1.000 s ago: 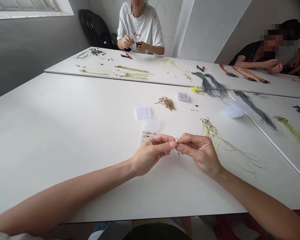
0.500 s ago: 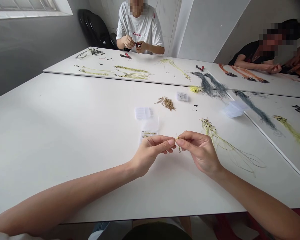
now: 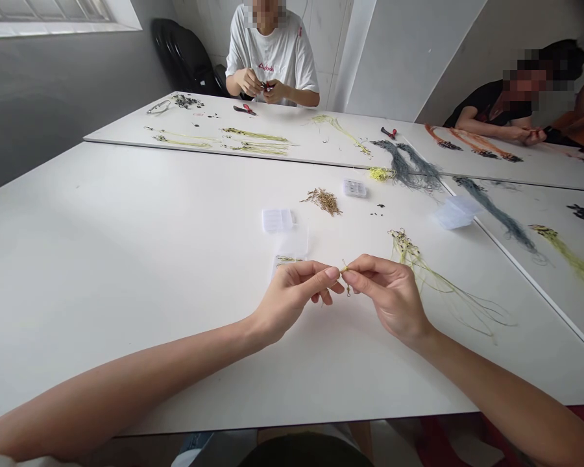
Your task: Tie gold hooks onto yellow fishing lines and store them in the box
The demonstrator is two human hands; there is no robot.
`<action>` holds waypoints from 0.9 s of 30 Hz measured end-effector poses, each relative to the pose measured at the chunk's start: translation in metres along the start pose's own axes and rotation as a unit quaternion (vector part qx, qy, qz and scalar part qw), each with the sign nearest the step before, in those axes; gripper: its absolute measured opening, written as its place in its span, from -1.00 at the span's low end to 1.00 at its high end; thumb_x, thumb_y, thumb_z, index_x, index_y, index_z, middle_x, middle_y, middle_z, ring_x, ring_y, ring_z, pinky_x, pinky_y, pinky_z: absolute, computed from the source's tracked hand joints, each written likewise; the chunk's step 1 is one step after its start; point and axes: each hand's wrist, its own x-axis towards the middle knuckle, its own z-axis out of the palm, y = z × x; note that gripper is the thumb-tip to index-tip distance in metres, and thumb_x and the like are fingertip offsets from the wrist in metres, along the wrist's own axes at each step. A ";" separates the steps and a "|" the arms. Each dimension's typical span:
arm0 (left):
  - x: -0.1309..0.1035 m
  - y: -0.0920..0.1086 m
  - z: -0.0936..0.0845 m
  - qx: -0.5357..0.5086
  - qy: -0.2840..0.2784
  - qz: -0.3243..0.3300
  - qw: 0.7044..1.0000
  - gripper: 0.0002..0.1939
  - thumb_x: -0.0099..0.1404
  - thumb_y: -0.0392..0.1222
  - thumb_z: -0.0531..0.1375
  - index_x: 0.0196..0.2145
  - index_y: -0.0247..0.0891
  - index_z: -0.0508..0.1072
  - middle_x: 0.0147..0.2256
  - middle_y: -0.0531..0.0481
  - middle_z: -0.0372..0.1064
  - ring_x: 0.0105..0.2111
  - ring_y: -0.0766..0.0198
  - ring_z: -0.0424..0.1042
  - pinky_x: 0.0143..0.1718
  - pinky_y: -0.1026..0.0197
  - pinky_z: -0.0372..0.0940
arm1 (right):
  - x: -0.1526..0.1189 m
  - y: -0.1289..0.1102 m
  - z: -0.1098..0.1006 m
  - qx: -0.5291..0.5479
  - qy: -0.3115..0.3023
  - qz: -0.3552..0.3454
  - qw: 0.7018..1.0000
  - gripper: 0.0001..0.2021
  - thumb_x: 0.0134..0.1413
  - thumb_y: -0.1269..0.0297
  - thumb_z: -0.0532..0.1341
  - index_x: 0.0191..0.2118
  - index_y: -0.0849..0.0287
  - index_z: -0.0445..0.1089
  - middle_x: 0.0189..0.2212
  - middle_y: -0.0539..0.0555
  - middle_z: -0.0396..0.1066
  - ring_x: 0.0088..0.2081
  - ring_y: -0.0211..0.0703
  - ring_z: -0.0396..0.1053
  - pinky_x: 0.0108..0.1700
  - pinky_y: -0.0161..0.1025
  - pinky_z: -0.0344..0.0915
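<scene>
Two hands work yellow cord on one small hook

The small metal hook (image 3: 349, 292) is in the air above the near part of the white table (image 3: 175, 259), between the two hands. The right hand (image 3: 388, 292) holds it with thumb and forefinger pressed together, and its lower end hangs under them. The left hand (image 3: 296, 285) is also narrow at the tips and meets the right one; it seems to pinch the yellow cord (image 3: 343, 266), but what lies exactly between its pads is hidden.

In my judgement, the step in hand is tying or tightening the cord on the hook. The next move calls for a steady right pinch and a careful pull by the left fingers, because a loose turn could slip.

Taking the hands as the centre, a partly hidden open plastic box (image 3: 281, 262) is between 9 and 10 o'clock, just beyond the left hand. At 10 o'clock is a compartment box (image 3: 277, 220); between 11 and 12, a pile of gold-coloured hooks (image 3: 326, 202); at 12, a smaller box (image 3: 355, 188). At 2 o'clock lies a bundle of corded hooks (image 3: 403, 242). Its long strands spread behind the right hand and may catch on the wrist. Nothing else blocks the fingers.
</scene>
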 end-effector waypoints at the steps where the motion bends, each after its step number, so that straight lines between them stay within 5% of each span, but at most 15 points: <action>1: 0.000 0.000 0.000 0.003 0.000 0.002 1.000 -0.72 0.30 0.00 0.19 -0.33 -0.30 0.53 -0.34 -0.07 0.49 -0.44 0.34 0.32 -0.34 0.23 0.17 | 0.000 0.000 0.000 -0.003 0.001 -0.003 1.000 -0.93 0.05 0.28 0.32 -0.42 0.09 0.50 -0.52 -0.03 0.38 -0.42 -0.22 0.31 -0.35 -0.23 0.26; 10: 0.000 0.001 0.000 -0.015 -0.012 0.005 1.000 -0.78 0.26 -0.08 0.25 -0.34 -0.31 0.52 -0.37 -0.06 0.47 -0.44 0.36 0.30 -0.36 0.25 0.18 | 0.000 -0.001 0.000 -0.001 0.008 0.005 1.000 -0.93 0.02 0.26 0.34 -0.42 0.09 0.50 -0.52 -0.01 0.38 -0.45 -0.22 0.28 -0.38 -0.21 0.27; 27: 0.006 -0.008 -0.004 -0.066 -0.046 -0.009 0.997 -0.81 0.25 -0.12 0.26 -0.33 -0.33 0.46 -0.35 -0.12 0.47 -0.32 0.25 0.40 -0.37 0.23 0.16 | 0.005 0.007 -0.004 0.147 -0.061 0.125 0.979 -0.94 -0.05 0.23 0.37 -0.45 0.07 0.54 -0.56 -0.03 0.37 -0.47 -0.24 0.24 -0.36 -0.20 0.20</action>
